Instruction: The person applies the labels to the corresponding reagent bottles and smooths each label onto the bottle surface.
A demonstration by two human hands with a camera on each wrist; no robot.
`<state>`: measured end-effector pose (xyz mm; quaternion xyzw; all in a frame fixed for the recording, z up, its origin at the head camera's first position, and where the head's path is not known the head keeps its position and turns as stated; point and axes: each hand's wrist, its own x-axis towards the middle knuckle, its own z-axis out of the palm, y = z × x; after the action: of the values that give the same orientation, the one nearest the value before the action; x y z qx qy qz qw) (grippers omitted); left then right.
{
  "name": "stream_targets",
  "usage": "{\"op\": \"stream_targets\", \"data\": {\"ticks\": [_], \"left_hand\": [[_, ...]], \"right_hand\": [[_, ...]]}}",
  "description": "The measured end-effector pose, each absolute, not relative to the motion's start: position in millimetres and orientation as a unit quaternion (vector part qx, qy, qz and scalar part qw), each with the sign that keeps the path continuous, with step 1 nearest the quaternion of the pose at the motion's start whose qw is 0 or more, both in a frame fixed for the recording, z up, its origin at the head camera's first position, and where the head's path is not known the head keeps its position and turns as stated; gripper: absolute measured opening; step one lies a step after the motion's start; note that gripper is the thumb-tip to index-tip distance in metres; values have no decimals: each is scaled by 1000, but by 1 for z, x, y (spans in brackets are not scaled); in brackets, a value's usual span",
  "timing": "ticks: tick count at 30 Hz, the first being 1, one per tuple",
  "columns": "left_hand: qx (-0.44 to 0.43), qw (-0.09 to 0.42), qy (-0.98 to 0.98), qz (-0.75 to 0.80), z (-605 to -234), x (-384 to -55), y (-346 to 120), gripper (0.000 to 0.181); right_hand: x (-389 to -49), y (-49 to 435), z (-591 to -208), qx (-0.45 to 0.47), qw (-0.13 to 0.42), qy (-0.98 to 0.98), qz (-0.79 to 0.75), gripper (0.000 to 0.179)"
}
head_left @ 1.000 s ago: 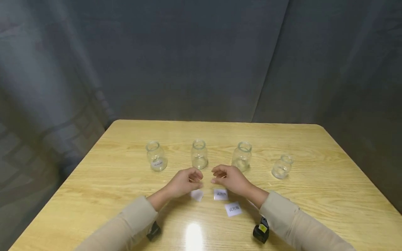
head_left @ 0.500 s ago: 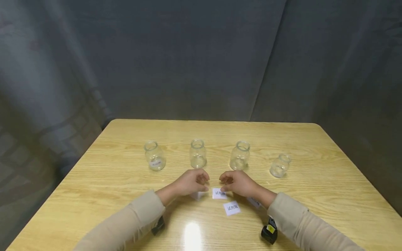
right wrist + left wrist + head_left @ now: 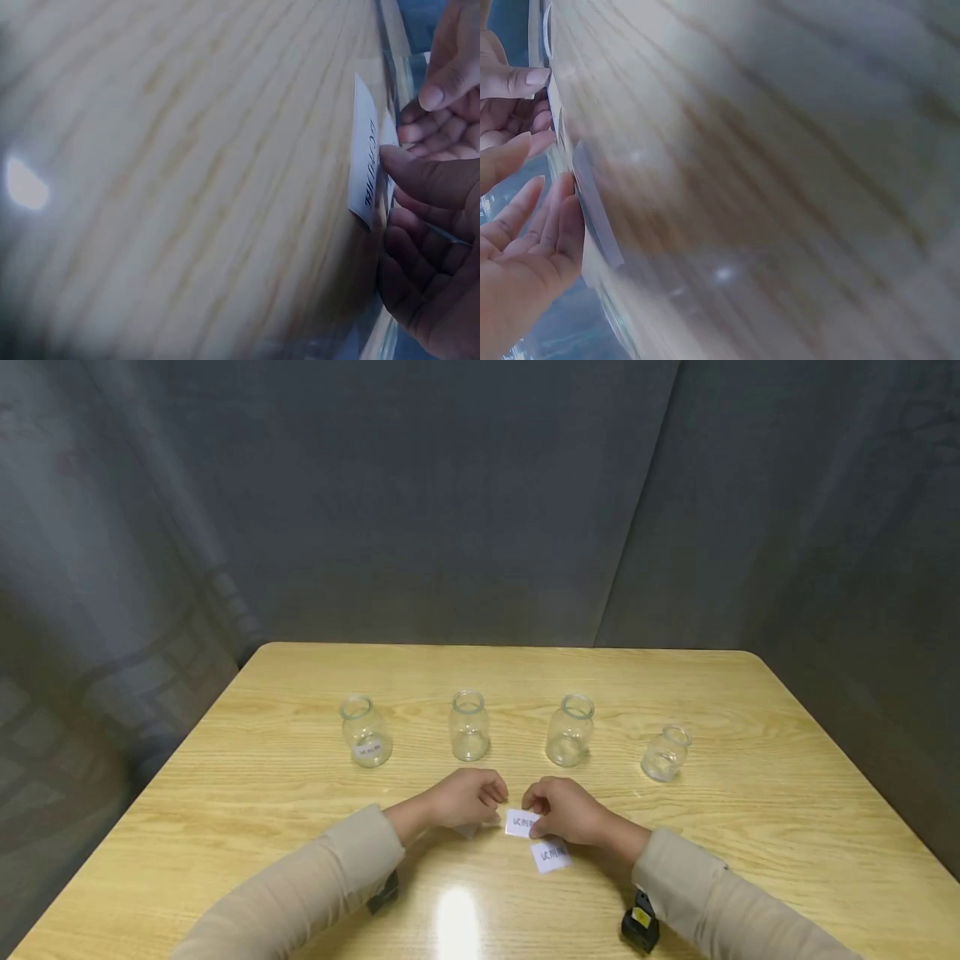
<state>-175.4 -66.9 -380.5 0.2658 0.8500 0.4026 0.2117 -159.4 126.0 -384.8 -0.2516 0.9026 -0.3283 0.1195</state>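
Observation:
My right hand [image 3: 573, 810] touches the right part of a small white label [image 3: 519, 822] printed with dark characters. Its thumb and bent index finger lie on the label with a gap between them; the label is flat on the table. A second printed label [image 3: 551, 856] lies just in front, and shows in the right wrist view as a printed label [image 3: 363, 154] beside the thumb. To the left, my left hand [image 3: 467, 797] hovers with loosely bent fingers and nothing between them. Under it shows a pale label [image 3: 467, 832], partly hidden.
Behind the hands, a row of glass jars spans the wooden table [image 3: 262, 827]. The leftmost jar [image 3: 366, 731] bears a printed label. Two plain jars, a middle jar [image 3: 469, 727] and a right jar [image 3: 570, 731], follow, then a smaller jar [image 3: 666, 753].
My left hand has shifted right and slightly nearer to me. The right hand has come down onto the middle label, covering its right end. Its forearm now hides a label that showed half a second ago.

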Motion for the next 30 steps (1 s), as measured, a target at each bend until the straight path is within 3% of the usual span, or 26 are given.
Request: {"op": "stream_targets", "data": {"ticks": [15, 21, 30], "left_hand": [[244, 226, 854, 400, -385, -177, -57, 18], [237, 227, 854, 404, -384, -177, -55, 9], [217, 214, 834, 460, -384, -178, -56, 3]], "right_hand": [[-158, 119, -385, -226, 119, 909, -329, 25], [-161, 121, -386, -241, 98, 898, -355, 21], [-166, 124, -384, -207, 111, 871, -432, 18]]}}
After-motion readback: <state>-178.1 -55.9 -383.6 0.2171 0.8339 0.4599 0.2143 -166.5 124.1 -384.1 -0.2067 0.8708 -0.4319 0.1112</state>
